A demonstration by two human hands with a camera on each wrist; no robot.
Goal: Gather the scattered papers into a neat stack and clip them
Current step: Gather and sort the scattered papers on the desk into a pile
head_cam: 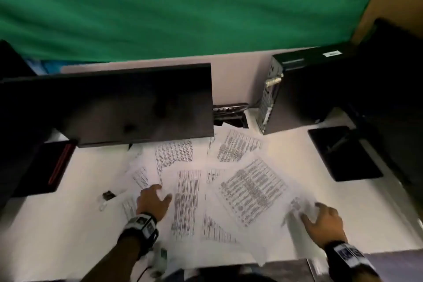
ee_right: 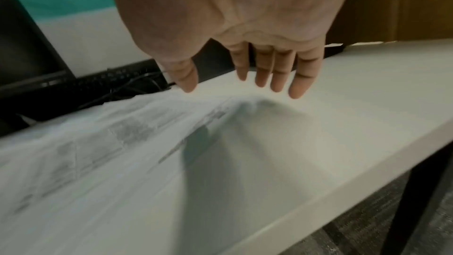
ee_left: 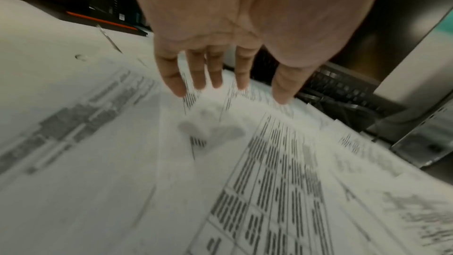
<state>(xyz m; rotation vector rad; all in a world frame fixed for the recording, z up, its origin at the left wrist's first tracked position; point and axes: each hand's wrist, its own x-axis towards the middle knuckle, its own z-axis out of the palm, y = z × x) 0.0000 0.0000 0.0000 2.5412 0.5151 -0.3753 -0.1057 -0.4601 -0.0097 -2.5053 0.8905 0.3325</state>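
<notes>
No text can be read. The papers (head_cam: 251, 190) on the counter (head_cam: 68, 224) carry printed rows and tables, all too blurred to make out. A white label (head_cam: 332, 53) at one o'clock, atop the computer case (head_cam: 304, 89), is illegible too.

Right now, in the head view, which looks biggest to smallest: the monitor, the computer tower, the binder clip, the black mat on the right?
1. Monitor
2. Computer tower
3. Black mat, though its nearness to the tower's size makes that ranking unsure
4. Binder clip
</notes>
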